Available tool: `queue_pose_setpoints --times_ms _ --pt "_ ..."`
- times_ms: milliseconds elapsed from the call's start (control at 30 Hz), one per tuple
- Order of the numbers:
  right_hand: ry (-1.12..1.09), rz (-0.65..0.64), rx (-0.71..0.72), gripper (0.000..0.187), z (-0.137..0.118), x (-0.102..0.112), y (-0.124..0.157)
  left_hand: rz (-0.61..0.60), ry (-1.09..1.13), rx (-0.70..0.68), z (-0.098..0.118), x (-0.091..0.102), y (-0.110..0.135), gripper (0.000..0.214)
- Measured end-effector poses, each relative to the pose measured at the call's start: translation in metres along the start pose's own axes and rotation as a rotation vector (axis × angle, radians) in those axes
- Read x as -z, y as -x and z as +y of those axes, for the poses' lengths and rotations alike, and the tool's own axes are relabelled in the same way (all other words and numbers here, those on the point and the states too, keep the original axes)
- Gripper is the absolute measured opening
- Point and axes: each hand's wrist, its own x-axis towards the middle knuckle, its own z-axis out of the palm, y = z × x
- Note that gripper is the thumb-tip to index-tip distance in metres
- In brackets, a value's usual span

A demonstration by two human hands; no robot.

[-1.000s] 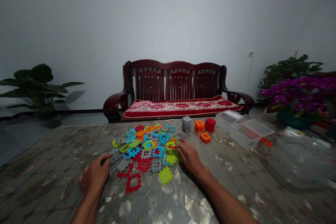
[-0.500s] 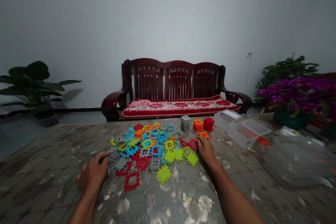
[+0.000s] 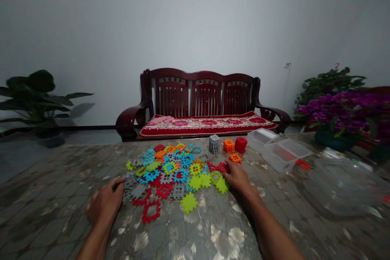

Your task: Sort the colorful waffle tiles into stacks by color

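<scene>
Toothed plastic building tiles (image 3: 167,177) in grey, red, blue, green and orange lie in a loose pile on the table. My left hand (image 3: 106,200) rests at the pile's left edge, thumb apart from the bent fingers, beside a grey tile (image 3: 139,191); nothing shows in it. At the right edge, my right hand (image 3: 238,176) has its fingers closed at the end of a red toothed tile (image 3: 222,167); the fingertips partly hide the contact. Green tiles (image 3: 221,185) lie just below those fingers.
Behind the pile stand a grey tile stack (image 3: 214,144), an orange stack (image 3: 228,146) and a red stack (image 3: 241,145). An orange tile (image 3: 235,158) lies before them. Clear plastic boxes (image 3: 278,161), a transparent container (image 3: 347,185) and purple flowers (image 3: 350,107) are on the right.
My right hand has shifted slightly left, closer onto the red tile. The left hand stays beside the grey tiles. The whole view has moved a little.
</scene>
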Motion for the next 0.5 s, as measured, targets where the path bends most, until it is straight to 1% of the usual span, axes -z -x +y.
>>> queue_pose_setpoints --times_ms 133,200,267,333,367,433,500 --pt "0.056 -0.015 -0.083 0.051 -0.007 0.003 0.000 0.003 -0.016 0.002 0.002 0.002 0.002 0.049" --pt "0.020 0.027 -0.088 0.051 -0.010 0.009 -0.003 -0.002 -0.015 -0.012 0.002 0.003 0.002 0.051" --pt "-0.029 0.115 -0.090 0.050 -0.008 0.019 -0.008 -0.016 -0.011 -0.014 0.001 0.003 0.002 0.052" --pt "-0.065 0.215 -0.131 0.049 0.002 0.033 -0.014 -0.015 -0.005 -0.005 0.000 0.002 0.001 0.048" --pt "-0.068 0.251 -0.176 0.050 0.009 0.039 -0.016 -0.004 -0.002 0.003 0.000 0.002 0.001 0.045" --pt "-0.034 0.278 -0.293 0.051 0.028 0.050 -0.019 0.023 0.006 0.003 -0.001 0.001 0.000 0.042" --pt "0.042 0.264 -0.384 0.048 0.048 0.056 -0.018 0.039 0.012 0.003 -0.002 0.000 0.000 0.040"
